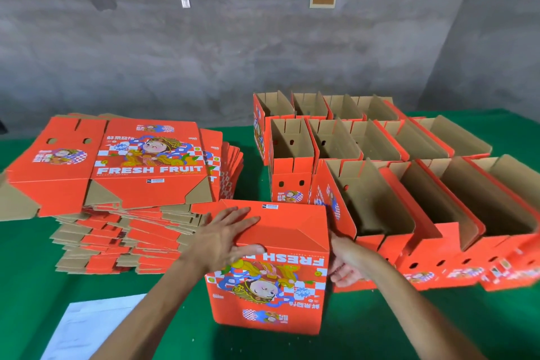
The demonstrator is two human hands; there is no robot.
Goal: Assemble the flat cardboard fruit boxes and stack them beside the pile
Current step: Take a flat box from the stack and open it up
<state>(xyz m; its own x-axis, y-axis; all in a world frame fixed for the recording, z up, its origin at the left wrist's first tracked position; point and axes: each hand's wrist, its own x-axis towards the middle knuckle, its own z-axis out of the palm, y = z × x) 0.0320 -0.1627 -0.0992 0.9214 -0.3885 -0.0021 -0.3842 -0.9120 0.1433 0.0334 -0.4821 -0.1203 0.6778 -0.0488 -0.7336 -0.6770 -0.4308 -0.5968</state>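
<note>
An orange fruit box (271, 278) stands upside down on the green table in front of me, its folded bottom flaps facing up and its print inverted. My left hand (225, 237) lies across the top left of those flaps, fingers spread flat, thumb over the front edge. My right hand (344, 263) is against the box's right side wall, its fingers partly hidden behind the corner. A tall pile of flat orange boxes (122, 172) lies to the left. Several assembled open boxes (380, 184) stand in rows to the right.
A green cloth (35, 286) covers the table. A white sheet (87, 327) lies at the near left edge. A grey concrete wall (233, 52) with posters rises behind the table. The assembled rows almost touch the box on its right.
</note>
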